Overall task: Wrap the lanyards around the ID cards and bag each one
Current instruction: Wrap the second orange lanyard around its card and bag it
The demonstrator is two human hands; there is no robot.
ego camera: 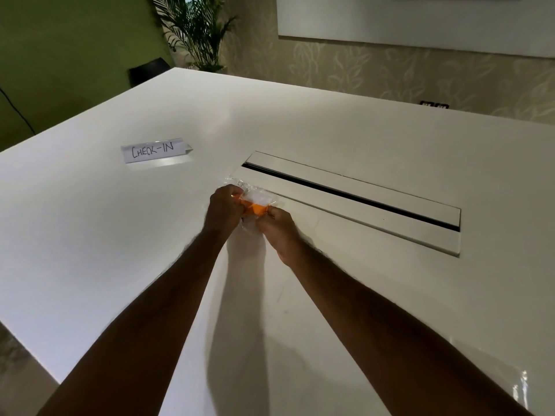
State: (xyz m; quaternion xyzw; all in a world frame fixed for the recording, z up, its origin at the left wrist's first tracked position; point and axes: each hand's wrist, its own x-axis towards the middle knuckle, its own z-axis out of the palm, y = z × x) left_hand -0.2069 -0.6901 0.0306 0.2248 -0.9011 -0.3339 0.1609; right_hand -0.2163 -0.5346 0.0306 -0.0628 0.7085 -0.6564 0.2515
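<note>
Both hands meet over the middle of the white table (90, 235). My left hand (223, 210) grips the left side of a small clear plastic bag (258, 197). Inside the bag shows an orange lanyard bundle (256, 208), with something white above it that may be the ID card. My right hand (277, 232) pinches the bag's near right edge. The bag's far end rests crumpled on the table by the cable slot. My fingers hide most of the bundle.
A folded paper sign reading "CHECK-IN" (154, 150) stands at the left back. A long recessed cable slot with a flap (354, 193) runs to the right of my hands. More clear plastic (524, 391) glints at the bottom right edge. A potted plant (198, 34) stands beyond the table.
</note>
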